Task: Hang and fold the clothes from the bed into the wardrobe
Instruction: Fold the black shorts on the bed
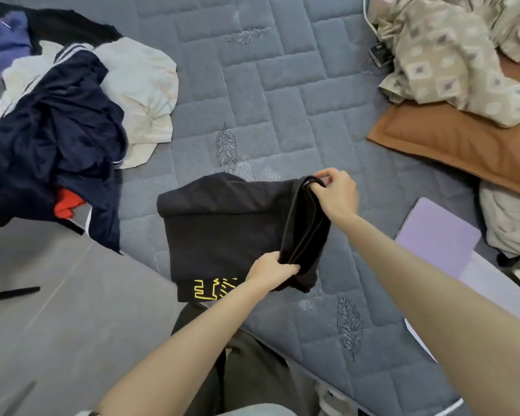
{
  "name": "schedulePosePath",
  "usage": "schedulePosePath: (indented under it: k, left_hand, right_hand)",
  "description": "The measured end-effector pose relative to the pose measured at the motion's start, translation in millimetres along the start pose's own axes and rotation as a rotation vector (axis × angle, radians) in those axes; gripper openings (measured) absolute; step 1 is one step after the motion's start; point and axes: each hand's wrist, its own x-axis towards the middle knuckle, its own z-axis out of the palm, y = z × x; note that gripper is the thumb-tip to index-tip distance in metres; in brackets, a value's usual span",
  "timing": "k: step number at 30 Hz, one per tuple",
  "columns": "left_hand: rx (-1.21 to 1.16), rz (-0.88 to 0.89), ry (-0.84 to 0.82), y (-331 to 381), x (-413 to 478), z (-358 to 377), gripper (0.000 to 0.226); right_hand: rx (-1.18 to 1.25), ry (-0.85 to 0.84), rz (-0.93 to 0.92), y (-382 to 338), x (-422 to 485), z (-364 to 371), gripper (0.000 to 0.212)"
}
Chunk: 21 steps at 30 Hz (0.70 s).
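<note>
Closest to the camera, the left hand (pixel 271 270) grips the near end of a bunched fold of a black shirt (pixel 222 229), fingers curled tight round the cloth. A little farther, the right hand (pixel 336 196) pinches the far end of the same fold between thumb and fingers. The raised fold between the two hands runs near to far and leans slightly right. The rest of the shirt lies flat on the grey quilted bed (pixel 282 94), left of the hands. Its long axis also runs near to far, and its near end, with a yellow print (pixel 213 288), sits at the mattress edge. To the right of the right forearm lies a flat purple folder (pixel 437 237). Farther left, well apart from the shirt, a heap holds a navy garment (pixel 57 139) over a cream one (pixel 141 91). At the far right, a brown pillow (pixel 463 145) lies under a patterned blanket (pixel 445 61).
</note>
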Motion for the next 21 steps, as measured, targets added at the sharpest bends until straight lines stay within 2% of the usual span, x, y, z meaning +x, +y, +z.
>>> schedulePosePath:
  k: [4,13,17,21]
  left_hand:
    - [0.024,-0.046,0.029,-36,10,-33,0.017]
    - [-0.063,-0.155,0.089,-130,9,-132,0.017]
    - [-0.100,-0.188,0.008,-158,3,-163,0.013]
    - [-0.196,-0.131,0.009,-151,1,-157,0.018]
  right_hand:
    - [-0.058,-0.097,-0.127,-26,-6,47,0.017]
    - [-0.024,-0.253,-0.337,-103,-28,150,0.012]
    - [-0.026,-0.305,-0.329,-127,-43,191,0.013]
    - [-0.072,-0.256,-0.272,-127,-44,189,0.012]
